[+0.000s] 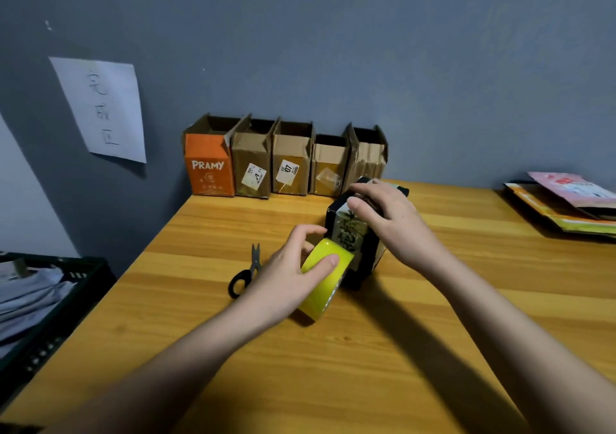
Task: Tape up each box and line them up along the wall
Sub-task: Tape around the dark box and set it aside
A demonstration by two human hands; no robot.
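We have the small black cardboard box with the printed label (pixel 356 243) standing near the middle of the honey-coloured wooden table (pixel 433 350), and our right hand (pixel 386 220) lies over its top, fingers curled down across the far edge and thumb pressed on the near upper face, which we judge is there to keep the flaps shut and the box steady while tape goes on. Our left hand (pixel 293 273) grips the fat roll of yellow packing tape (pixel 325 280), thumb on its near rim and fingers curled over its far side, the roll held tight against the box's left face; whether a strip is already stuck there we cannot tell. The black-handled scissors (pixel 246 272) lie closed just left of the roll, close by for cutting. Along the far edge, against the blue-grey wall (pixel 333 50), stand an orange carton marked PRAMY (pixel 208 175) and four brown cardboard boxes (pixel 290 167) touching side by side, tops open toward us; the row ends just behind the black box, so bare table to its right looks like the next slot. Far right, a stack of flattened coloured packaging (pixel 566 207) lies well apart. A dark plastic crate of grey cloth (pixel 50 297) sits off the left edge, and a white paper sheet with handwriting (pixel 103 110) hangs on the wall. The near half of the table leaves free room for pulling tape toward us.
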